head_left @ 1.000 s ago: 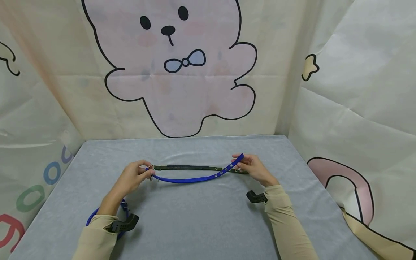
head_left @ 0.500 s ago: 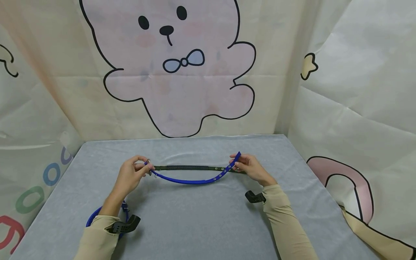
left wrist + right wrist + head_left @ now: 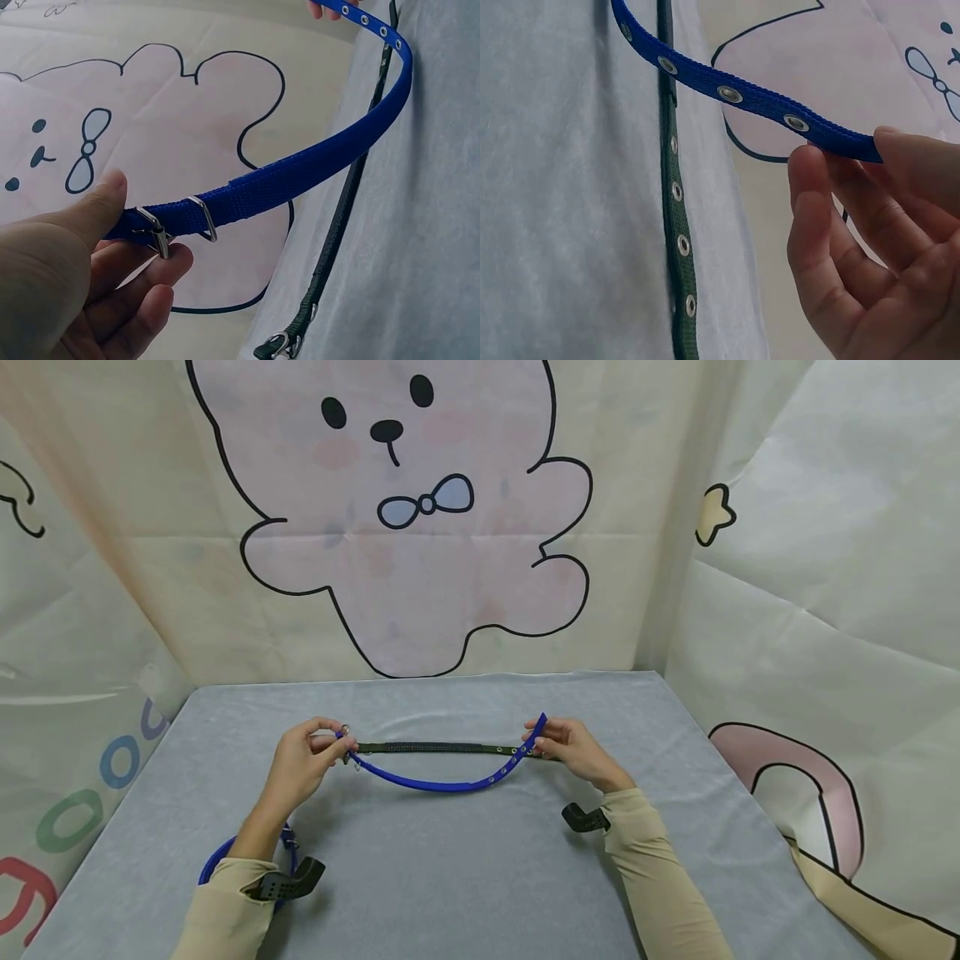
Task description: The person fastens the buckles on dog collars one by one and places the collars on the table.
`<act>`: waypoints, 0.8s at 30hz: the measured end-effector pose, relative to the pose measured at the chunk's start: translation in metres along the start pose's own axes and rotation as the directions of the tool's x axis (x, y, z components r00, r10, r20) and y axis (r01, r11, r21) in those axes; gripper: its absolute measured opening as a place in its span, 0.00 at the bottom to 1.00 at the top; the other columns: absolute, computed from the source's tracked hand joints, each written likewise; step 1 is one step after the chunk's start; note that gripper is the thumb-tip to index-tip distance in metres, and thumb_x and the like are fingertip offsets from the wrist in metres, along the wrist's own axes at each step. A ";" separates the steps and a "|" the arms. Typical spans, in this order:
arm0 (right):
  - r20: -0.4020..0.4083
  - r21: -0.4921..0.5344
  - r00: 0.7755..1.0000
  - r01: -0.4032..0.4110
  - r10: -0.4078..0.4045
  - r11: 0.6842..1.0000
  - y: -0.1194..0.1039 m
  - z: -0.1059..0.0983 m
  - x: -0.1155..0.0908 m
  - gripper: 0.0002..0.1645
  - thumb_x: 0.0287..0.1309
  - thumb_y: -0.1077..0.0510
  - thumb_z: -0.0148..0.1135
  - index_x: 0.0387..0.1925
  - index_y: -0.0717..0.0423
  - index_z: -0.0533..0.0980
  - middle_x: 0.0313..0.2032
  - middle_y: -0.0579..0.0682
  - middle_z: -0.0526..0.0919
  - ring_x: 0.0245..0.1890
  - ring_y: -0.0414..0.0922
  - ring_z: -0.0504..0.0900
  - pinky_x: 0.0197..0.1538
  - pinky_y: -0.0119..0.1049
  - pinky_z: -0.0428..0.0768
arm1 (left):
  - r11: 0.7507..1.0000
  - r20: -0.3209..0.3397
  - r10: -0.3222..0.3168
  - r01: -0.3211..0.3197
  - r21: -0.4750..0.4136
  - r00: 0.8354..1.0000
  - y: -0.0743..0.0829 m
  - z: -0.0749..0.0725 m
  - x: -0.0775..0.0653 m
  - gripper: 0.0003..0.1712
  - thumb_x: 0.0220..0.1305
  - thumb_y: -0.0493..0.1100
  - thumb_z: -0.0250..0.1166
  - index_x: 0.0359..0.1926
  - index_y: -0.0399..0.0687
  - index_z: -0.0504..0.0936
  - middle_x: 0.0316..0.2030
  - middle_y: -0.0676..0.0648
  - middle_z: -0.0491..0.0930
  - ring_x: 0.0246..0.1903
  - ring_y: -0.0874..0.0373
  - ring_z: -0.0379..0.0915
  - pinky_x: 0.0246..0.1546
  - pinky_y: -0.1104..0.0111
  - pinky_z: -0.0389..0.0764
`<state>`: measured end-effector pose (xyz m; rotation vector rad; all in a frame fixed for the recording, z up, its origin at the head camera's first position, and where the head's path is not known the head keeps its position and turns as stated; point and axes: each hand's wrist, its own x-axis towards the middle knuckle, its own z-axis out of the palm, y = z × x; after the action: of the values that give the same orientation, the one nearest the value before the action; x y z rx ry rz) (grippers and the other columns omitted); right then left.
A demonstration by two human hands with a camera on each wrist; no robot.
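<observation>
A blue collar [image 3: 442,787] with metal eyelets hangs in a shallow sag between both hands. At its buckle end my left hand [image 3: 303,760] pinches the strap; the buckle [image 3: 159,232] and a metal loop [image 3: 202,217] show in the left wrist view. My right hand [image 3: 581,752] pinches the eyelet end between thumb and fingers. Behind it a dark green collar [image 3: 431,747] lies stretched across the table, its eyelets visible in the right wrist view and its buckle end low in the left wrist view.
Another blue collar [image 3: 213,860], looped, lies on the grey cloth-covered table [image 3: 450,877], partly hidden by the left forearm. A printed backdrop [image 3: 465,585] stands behind the table, with side curtains left and right.
My right hand has moved a little to the left with its end of the blue collar, and the strap sags lower. My left hand has risen slightly, tilting the buckle end up.
</observation>
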<state>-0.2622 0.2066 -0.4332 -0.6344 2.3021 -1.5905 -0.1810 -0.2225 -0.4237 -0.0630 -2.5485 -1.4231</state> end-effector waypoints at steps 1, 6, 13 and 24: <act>-0.001 0.000 1.000 0.001 -0.001 1.000 -0.001 0.001 0.000 0.22 0.74 0.65 0.53 0.64 0.70 0.71 0.58 0.73 0.78 0.45 0.45 0.86 0.47 0.32 0.83 | 1.000 0.000 0.003 -0.003 0.001 1.000 0.001 0.000 0.000 0.15 0.69 0.46 0.67 0.46 0.39 0.81 0.38 0.40 0.90 0.31 0.73 0.82 0.33 0.75 0.81; -0.004 0.002 1.000 0.022 -0.022 1.000 -0.009 0.004 -0.002 0.21 0.74 0.63 0.53 0.63 0.71 0.72 0.58 0.71 0.80 0.46 0.45 0.86 0.53 0.41 0.84 | 1.000 0.006 0.007 -0.007 -0.007 1.000 0.007 -0.001 -0.003 0.16 0.68 0.48 0.67 0.46 0.39 0.81 0.38 0.40 0.90 0.30 0.70 0.80 0.34 0.73 0.79; -0.033 0.001 0.999 0.036 -0.036 0.999 -0.016 0.010 -0.001 0.18 0.75 0.63 0.53 0.61 0.66 0.75 0.57 0.72 0.79 0.47 0.50 0.86 0.55 0.47 0.83 | 0.997 -0.017 0.063 -0.064 -0.051 0.998 0.014 -0.003 -0.006 0.15 0.68 0.45 0.68 0.48 0.39 0.80 0.36 0.39 0.90 0.26 0.67 0.75 0.30 0.72 0.74; -0.083 -0.026 0.992 0.091 -0.092 0.996 -0.037 0.025 -0.005 0.18 0.75 0.59 0.54 0.59 0.64 0.76 0.55 0.68 0.82 0.49 0.39 0.85 0.55 0.53 0.82 | 0.984 -0.037 0.141 -0.144 -0.105 0.989 0.019 -0.005 -0.008 0.13 0.68 0.40 0.67 0.49 0.38 0.80 0.35 0.37 0.90 0.26 0.68 0.77 0.30 0.73 0.76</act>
<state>-0.2387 0.1776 -0.4080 -0.7004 2.3856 -1.6652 -0.1697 -0.2158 -0.4069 -0.2354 -2.3888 -1.4929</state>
